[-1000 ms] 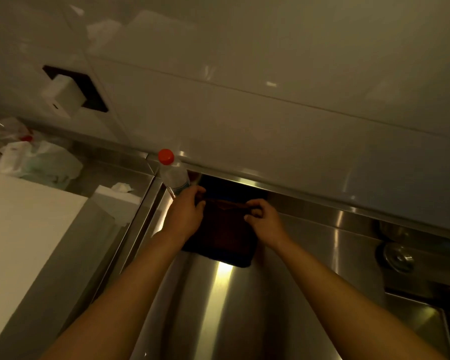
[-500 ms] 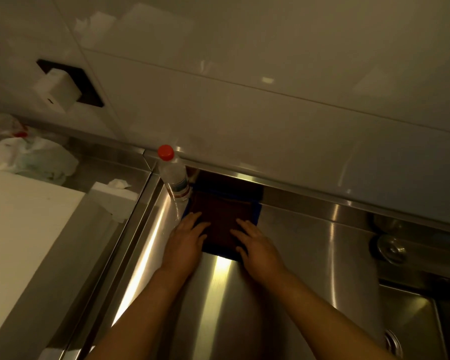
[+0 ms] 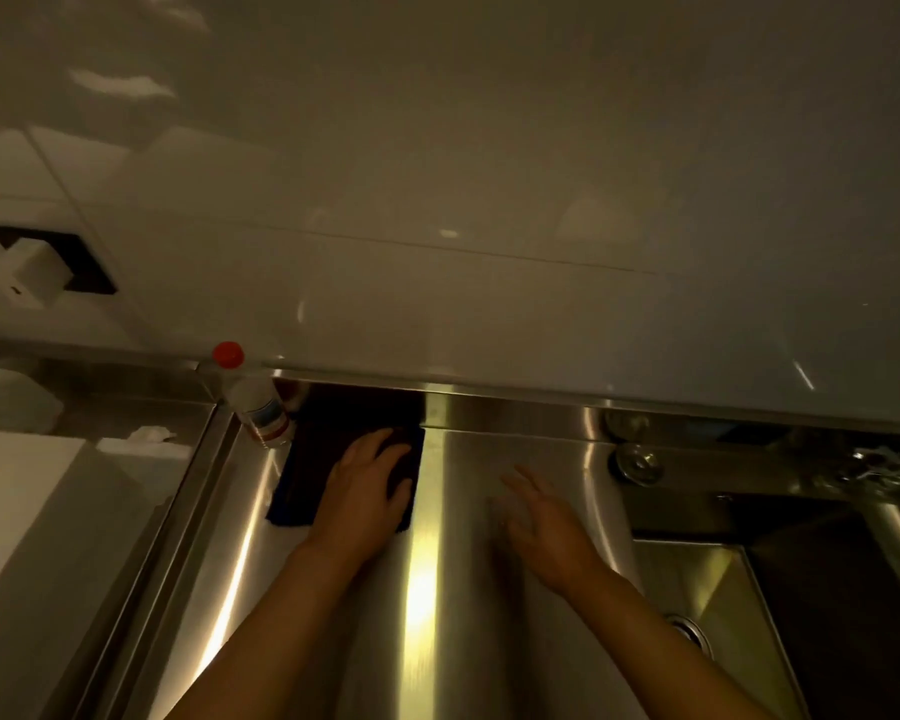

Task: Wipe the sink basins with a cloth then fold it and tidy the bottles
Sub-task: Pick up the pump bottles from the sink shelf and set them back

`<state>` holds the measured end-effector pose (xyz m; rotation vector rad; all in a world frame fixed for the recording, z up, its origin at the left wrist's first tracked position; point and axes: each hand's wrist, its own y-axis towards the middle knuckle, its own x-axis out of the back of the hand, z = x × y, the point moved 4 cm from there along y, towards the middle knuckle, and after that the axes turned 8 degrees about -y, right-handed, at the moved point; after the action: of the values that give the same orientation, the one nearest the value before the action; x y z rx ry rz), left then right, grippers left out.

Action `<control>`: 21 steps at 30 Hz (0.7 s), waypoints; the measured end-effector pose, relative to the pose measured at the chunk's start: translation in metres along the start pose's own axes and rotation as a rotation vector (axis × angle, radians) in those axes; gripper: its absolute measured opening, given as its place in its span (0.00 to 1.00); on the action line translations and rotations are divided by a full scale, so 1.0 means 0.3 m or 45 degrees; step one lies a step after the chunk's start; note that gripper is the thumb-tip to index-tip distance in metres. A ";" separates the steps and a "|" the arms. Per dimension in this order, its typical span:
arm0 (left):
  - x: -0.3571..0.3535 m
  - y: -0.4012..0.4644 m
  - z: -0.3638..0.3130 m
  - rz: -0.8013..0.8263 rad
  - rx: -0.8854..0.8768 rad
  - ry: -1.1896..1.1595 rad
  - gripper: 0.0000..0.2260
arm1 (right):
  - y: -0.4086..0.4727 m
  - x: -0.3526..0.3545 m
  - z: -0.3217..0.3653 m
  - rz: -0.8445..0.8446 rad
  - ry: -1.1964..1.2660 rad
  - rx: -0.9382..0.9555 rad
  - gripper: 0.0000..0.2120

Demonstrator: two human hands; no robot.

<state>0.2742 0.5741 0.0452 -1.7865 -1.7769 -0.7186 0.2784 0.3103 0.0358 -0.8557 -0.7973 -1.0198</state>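
A dark folded cloth (image 3: 313, 470) lies flat on the steel drainboard (image 3: 468, 589) against the back rim. My left hand (image 3: 367, 485) rests flat on its right half with straight fingers. My right hand (image 3: 546, 522) hovers over bare steel to the right of the cloth, fingers spread and slightly blurred, holding nothing. A clear plastic bottle with a red cap (image 3: 253, 400) stands upright at the cloth's far left corner, touching or almost touching it. The sink basin (image 3: 723, 589) opens at the right, its drain just showing.
A glossy white wall rises behind the counter, with a white box (image 3: 32, 275) set in a dark socket at left. A white block and crumpled tissue (image 3: 146, 436) sit left of the steel rim. A round metal fitting (image 3: 637, 462) and dark clutter lie at the back right.
My right hand has lifted off the cloth and swung right over the drainboard. My left hand has slid further onto the cloth. The view has shifted right, showing more of the basin.
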 end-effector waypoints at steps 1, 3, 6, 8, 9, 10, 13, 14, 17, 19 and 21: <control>-0.003 0.009 -0.054 0.003 -0.036 -0.001 0.22 | -0.022 0.041 -0.028 -0.042 0.025 -0.027 0.28; -0.016 0.021 -0.164 0.022 -0.103 0.018 0.22 | -0.076 0.129 -0.086 -0.139 0.057 -0.075 0.29; -0.054 0.016 -0.326 0.047 -0.195 0.034 0.22 | -0.183 0.269 -0.162 -0.295 0.113 -0.108 0.29; -0.085 -0.002 -0.439 0.062 -0.254 0.045 0.22 | -0.279 0.370 -0.207 -0.437 0.157 -0.098 0.25; -0.103 -0.013 -0.495 0.071 -0.280 0.052 0.22 | -0.334 0.418 -0.232 -0.514 0.179 -0.083 0.23; -0.121 -0.025 -0.552 0.078 -0.309 0.063 0.22 | -0.392 0.462 -0.260 -0.574 0.194 -0.084 0.23; -0.174 -0.073 -0.722 0.086 -0.391 0.099 0.22 | -0.564 0.577 -0.360 -0.660 0.202 -0.175 0.25; -0.193 -0.092 -0.779 0.087 -0.416 0.100 0.22 | -0.625 0.615 -0.397 -0.695 0.209 -0.201 0.26; -0.246 -0.154 -0.956 0.083 -0.509 0.094 0.23 | -0.824 0.730 -0.497 -0.810 0.229 -0.226 0.26; -0.275 -0.195 -1.080 0.067 -0.585 0.060 0.22 | -0.960 0.800 -0.563 -0.891 0.233 -0.253 0.26; -0.307 -0.244 -1.208 0.062 -0.657 0.018 0.21 | -1.097 0.868 -0.627 -0.962 0.247 -0.289 0.26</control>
<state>0.1968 0.2588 0.2448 -2.1277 -1.6275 -1.2521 0.0830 -0.0460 0.2512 -0.6300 -0.8653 -1.8588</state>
